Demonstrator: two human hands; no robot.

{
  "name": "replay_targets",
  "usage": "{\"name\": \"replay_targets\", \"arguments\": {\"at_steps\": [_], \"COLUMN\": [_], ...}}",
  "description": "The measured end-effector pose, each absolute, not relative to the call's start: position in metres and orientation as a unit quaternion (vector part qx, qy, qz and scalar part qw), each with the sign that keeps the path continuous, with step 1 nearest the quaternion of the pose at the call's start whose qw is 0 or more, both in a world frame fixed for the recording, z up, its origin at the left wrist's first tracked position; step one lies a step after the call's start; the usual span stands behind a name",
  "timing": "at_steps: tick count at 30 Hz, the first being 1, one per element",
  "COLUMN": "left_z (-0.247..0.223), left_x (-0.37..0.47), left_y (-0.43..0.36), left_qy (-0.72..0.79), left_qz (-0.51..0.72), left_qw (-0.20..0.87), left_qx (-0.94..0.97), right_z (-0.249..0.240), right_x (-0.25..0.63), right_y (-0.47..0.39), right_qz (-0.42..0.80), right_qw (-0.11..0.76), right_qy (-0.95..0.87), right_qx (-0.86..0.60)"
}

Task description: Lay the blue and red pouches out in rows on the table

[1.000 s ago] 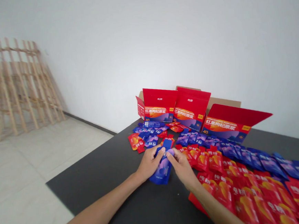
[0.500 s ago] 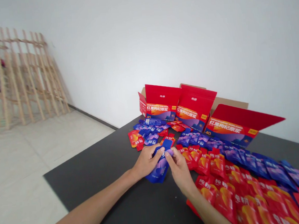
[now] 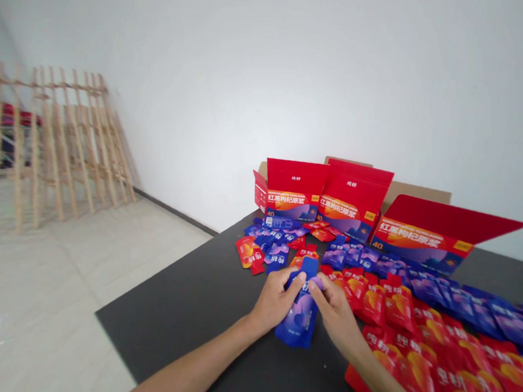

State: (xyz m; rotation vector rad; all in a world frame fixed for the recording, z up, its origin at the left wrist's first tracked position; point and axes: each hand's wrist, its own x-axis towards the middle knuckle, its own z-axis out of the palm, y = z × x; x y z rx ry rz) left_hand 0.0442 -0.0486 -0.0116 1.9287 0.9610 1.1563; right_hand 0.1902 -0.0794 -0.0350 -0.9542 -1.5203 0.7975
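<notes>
A blue pouch (image 3: 298, 320) with purple print is held between both hands over the dark table. My left hand (image 3: 276, 297) pinches its upper left side, thumb on the front face. From the right, my right hand (image 3: 333, 305) grips the same upper part, thumb also on the front. The fingers behind the pouch are hidden. Just beyond the hands lies a red pouch (image 3: 250, 252) beside a loose heap of blue pouches (image 3: 277, 254). Many red pouches (image 3: 399, 306) lie in overlapping rows right of my right hand.
Three open printed boxes stand along the wall: a left box (image 3: 291, 193), a middle box (image 3: 348, 204) and a right box (image 3: 421, 238). A row of blue pouches (image 3: 460, 301) runs in front. Wooden frames (image 3: 65, 145) lean at the far left, past the table (image 3: 163, 324).
The view has swung so that everything sits a little lower and further right. Both hands keep hold of the blue pouch, whose front now shows more fully.
</notes>
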Motion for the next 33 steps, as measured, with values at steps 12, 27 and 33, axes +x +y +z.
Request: {"name": "replay_targets", "arguments": {"at_steps": [12,27,33], "left_z": [-0.013,-0.015,-0.008], "left_x": [0.043,0.044,0.047], "left_y": [-0.055,-0.051,-0.054], "left_qy": [0.379,0.383,0.339], "left_qz": [0.461,0.482,0.455], "left_qw": [0.357,0.382,0.422], "left_qx": [0.719,0.689,0.706], "right_z": [-0.032,-0.025,-0.022], "right_x": [0.190,0.186,0.189], "right_y": [-0.079,-0.075,-0.081], "right_qz": [0.347,0.327,0.328], "right_qw": [0.542,0.562,0.558], "right_qy": [-0.658,-0.655,-0.667], "right_qx": [-0.391,-0.384,-0.370]}}
